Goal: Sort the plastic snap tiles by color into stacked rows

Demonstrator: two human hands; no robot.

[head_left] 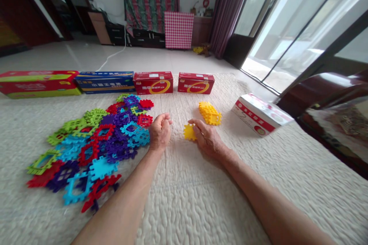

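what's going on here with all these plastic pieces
A person's right hand holds a yellow interlocking plastic piece over a cream quilted mat. The left hand is curled beside a mixed heap of red, green, blue and purple pieces; whether it holds anything can't be told. More yellow pieces lie bunched together just beyond the right hand, with a white-and-red box farther right.

Up at top centre hung a green-and-pink patterned cloth (149, 5), a red-checked cloth (178, 30) at its lower right, while a purple curtain (232, 7) flanked bright glass doors (293, 11), upper right!
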